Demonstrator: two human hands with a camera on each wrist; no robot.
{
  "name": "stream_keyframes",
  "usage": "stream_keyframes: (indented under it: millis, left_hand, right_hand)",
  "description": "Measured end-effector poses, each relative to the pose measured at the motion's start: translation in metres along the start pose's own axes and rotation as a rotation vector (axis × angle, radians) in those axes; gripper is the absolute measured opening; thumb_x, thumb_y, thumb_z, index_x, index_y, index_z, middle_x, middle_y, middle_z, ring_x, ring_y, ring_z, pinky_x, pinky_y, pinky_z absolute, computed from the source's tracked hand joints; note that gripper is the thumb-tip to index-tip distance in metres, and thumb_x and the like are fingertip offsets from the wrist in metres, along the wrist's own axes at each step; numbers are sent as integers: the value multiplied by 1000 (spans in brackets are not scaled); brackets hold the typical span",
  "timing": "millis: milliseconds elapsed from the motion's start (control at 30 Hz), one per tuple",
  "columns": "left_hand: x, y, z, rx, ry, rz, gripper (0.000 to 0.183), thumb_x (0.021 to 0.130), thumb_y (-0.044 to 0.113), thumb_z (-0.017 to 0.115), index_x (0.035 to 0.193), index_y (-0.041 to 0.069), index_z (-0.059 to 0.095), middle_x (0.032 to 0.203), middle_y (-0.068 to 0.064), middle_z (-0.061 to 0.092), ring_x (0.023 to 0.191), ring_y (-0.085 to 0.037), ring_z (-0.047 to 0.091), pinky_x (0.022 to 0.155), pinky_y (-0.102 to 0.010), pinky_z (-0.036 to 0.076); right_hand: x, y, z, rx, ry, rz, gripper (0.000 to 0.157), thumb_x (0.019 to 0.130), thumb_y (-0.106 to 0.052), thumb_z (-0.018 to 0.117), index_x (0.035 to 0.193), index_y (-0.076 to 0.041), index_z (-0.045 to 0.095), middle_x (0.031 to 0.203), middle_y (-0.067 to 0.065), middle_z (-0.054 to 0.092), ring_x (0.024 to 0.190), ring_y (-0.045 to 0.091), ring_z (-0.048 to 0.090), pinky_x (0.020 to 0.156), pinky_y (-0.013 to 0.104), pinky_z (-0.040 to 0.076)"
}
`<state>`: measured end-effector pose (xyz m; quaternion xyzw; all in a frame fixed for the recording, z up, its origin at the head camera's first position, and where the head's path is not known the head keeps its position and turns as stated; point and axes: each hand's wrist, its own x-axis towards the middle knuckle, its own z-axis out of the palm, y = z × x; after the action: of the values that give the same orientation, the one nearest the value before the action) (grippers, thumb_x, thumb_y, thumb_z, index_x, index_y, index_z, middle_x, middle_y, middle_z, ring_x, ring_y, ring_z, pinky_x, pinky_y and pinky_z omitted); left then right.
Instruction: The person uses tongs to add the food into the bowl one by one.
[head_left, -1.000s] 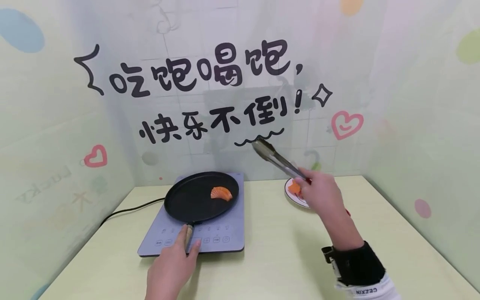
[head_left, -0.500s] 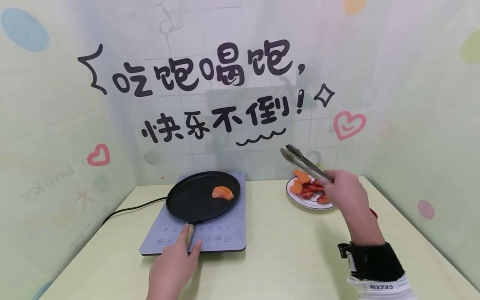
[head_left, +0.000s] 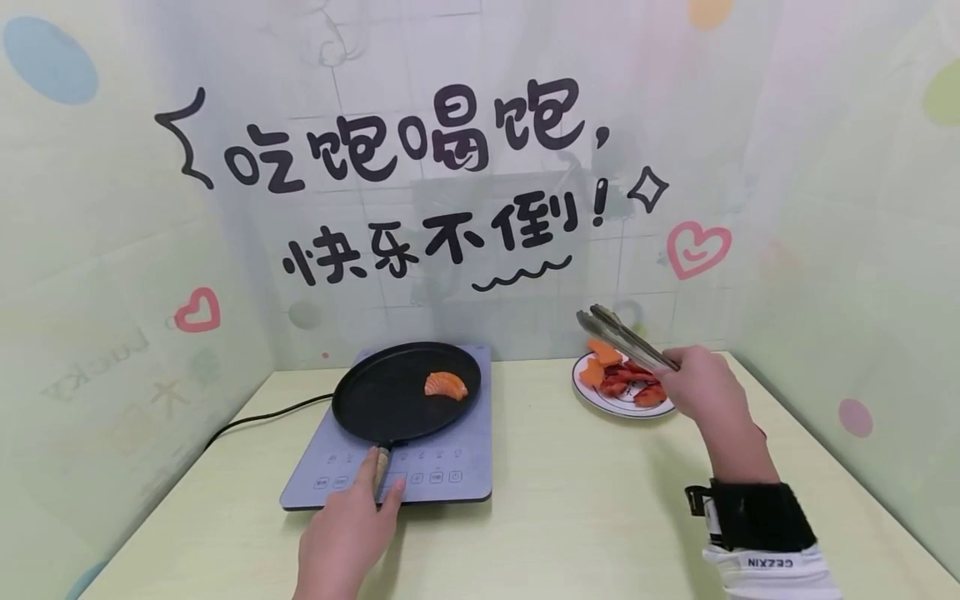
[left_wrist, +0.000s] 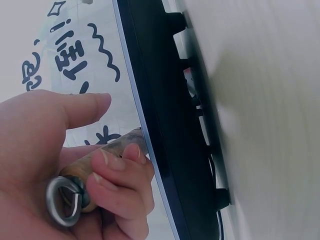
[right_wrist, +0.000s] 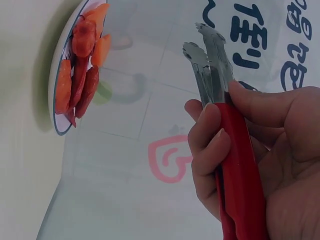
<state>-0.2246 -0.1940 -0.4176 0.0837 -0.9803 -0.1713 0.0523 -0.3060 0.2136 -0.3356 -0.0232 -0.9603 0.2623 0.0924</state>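
My left hand (head_left: 348,529) holds the wooden handle (left_wrist: 107,157) of a black frying pan (head_left: 382,400), fingers curled round it in the left wrist view. An orange salmon slice (head_left: 446,386) lies in the pan's right part. My right hand (head_left: 708,392) grips a pair of tongs (right_wrist: 237,165) with red grips and steel tips. The tips are slightly apart with nothing between them, raised above the back edge of a white plate (head_left: 600,407). On that plate sit red pieces (right_wrist: 83,80) and flat orange pieces (head_left: 592,372).
Beneath the pan is a grey induction cooker (head_left: 472,467) with touch controls, and a black cable (head_left: 270,412) runs left from it. A pale wooden table (head_left: 555,508) carries everything. Printed curtains (head_left: 420,308) enclose the back and both sides.
My right hand has moved right and slightly down with the tongs, from left of the plate to above it, uncovering the food there. My left hand stays on the pan handle.
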Motion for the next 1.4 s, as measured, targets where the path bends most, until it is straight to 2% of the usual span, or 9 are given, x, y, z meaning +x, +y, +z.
stream_keyframes:
  millis: [167, 333, 567, 967, 1200, 1400]
  left_hand:
    - [0, 0, 0, 3, 3, 1, 72, 95, 54, 47, 150, 11, 32, 105, -27, 65, 80, -42, 63, 49, -47, 45]
    - [0, 1, -1, 4, -4, -2, 71, 95, 53, 48, 150, 10, 33, 104, -26, 65, 77, -39, 63, 48, -45, 44]
    - [-1, 2, -2, 6, -5, -1, 70, 95, 51, 49, 150, 10, 33, 106, -26, 65, 79, -41, 63, 49, -47, 45]
    - [-2, 0, -1, 7, 13, 6, 70, 95, 52, 49, 150, 11, 34, 102, -26, 66, 76, -40, 63, 49, -47, 44]
    - [0, -1, 1, 4, 14, 2, 71, 95, 52, 49, 150, 11, 33, 99, -26, 66, 73, -38, 63, 48, -46, 44]
    - [1, -1, 2, 8, 4, -8, 72, 95, 53, 49, 151, 11, 32, 98, -25, 66, 72, -36, 63, 48, -46, 44]
  right_hand:
    - [1, 6, 2, -28, -29, 20, 30, 95, -22, 53, 117, -3, 64, 84, 13, 60, 66, 25, 51, 51, 36, 40]
    - [2, 13, 5, -61, -40, 42, 20, 92, -20, 51, 96, -6, 65, 74, 9, 57, 63, 24, 50, 50, 36, 39]
    - [7, 22, 16, -70, -41, 102, 28, 92, -24, 55, 109, -4, 66, 73, 11, 56, 61, 24, 50, 49, 36, 39]
    - [15, 31, 29, -94, -41, 148, 29, 90, -24, 60, 98, 4, 61, 78, 16, 58, 63, 27, 53, 49, 37, 41]
    - [19, 28, 33, -118, -53, 148, 35, 86, -27, 67, 99, 6, 62, 81, 16, 60, 63, 26, 54, 49, 35, 42]
    - [20, 28, 35, -131, -57, 145, 33, 86, -24, 66, 99, 6, 61, 84, 19, 62, 65, 28, 56, 49, 37, 42]
